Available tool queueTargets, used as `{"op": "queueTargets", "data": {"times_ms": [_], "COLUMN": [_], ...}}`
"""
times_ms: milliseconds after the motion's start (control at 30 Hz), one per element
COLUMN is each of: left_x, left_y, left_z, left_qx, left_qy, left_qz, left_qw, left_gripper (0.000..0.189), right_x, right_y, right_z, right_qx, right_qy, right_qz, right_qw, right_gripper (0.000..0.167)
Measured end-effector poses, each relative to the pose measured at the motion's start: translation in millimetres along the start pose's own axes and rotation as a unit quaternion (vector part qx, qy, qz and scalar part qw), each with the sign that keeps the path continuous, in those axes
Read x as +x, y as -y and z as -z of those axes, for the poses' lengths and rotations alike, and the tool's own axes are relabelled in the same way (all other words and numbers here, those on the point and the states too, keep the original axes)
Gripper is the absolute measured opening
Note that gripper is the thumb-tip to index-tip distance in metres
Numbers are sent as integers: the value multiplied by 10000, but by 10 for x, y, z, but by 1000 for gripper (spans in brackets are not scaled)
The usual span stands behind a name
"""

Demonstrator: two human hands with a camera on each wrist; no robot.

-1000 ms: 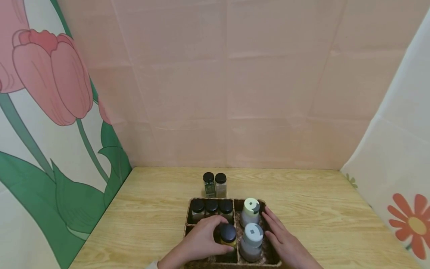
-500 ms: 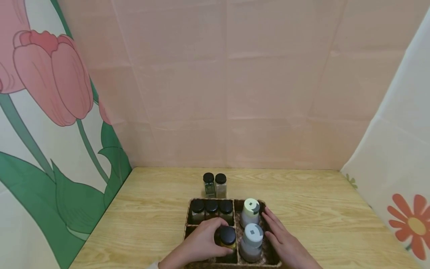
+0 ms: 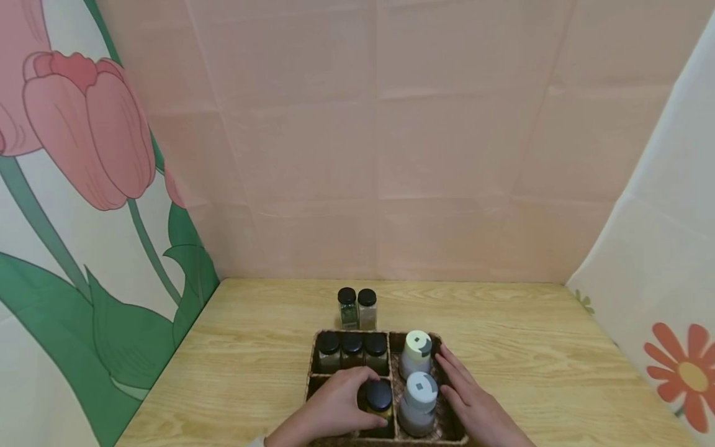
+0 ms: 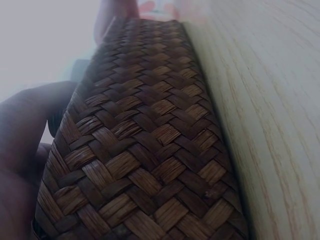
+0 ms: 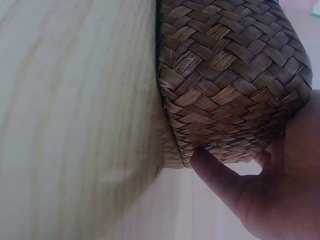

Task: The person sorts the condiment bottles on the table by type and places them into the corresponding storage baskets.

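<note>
In the head view my left hand grips a black-lidded spice jar with yellowish contents, thumb on its near side and fingers on its far side. The jar stands in the front left compartment of a woven basket, against the divider. My right hand rests along the basket's right wall with fingers fairly straight. From the right wrist, a fingertip touches the outer weave. The left wrist view is mostly basket wall, with the left hand partly behind it. The jar's bottom is hidden.
Two white-capped grey bottles stand in the right compartment. Three black-lidded jars fill the back left compartment. Behind the basket, two more spice jars stand on the wood-grain table. A pink backdrop rises at the table's far edge.
The spice jar in my left hand has sunk slightly lower into its compartment, and the hand has dropped a little with it. My right hand stays against the basket.
</note>
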State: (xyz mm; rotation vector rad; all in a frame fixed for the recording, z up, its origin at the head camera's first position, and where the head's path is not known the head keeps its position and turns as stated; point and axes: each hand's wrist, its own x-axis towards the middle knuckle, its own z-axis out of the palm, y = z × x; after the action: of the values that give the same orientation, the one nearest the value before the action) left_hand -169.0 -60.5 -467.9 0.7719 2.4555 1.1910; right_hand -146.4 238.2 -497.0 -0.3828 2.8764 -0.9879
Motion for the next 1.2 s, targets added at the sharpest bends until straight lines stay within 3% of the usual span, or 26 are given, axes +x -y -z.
{"op": "queueTargets", "data": {"times_ms": [900,1200], "left_x": [26,10], "left_y": [49,47], "left_z": [-20,-21], "left_qx": [33,84], "left_qy": [208,215], "left_qz": [215,96], "left_qw": [9995,9997], "left_gripper": [51,56], "right_x": [-10,-9], "right_y": [-21,-6], "right_z": [-11,-8], "right_qx": [-7,15], "right_qy": [-89,-33], "right_qz": [109,8], "right_qw": [9999,10000], "right_gripper": [58,59]}}
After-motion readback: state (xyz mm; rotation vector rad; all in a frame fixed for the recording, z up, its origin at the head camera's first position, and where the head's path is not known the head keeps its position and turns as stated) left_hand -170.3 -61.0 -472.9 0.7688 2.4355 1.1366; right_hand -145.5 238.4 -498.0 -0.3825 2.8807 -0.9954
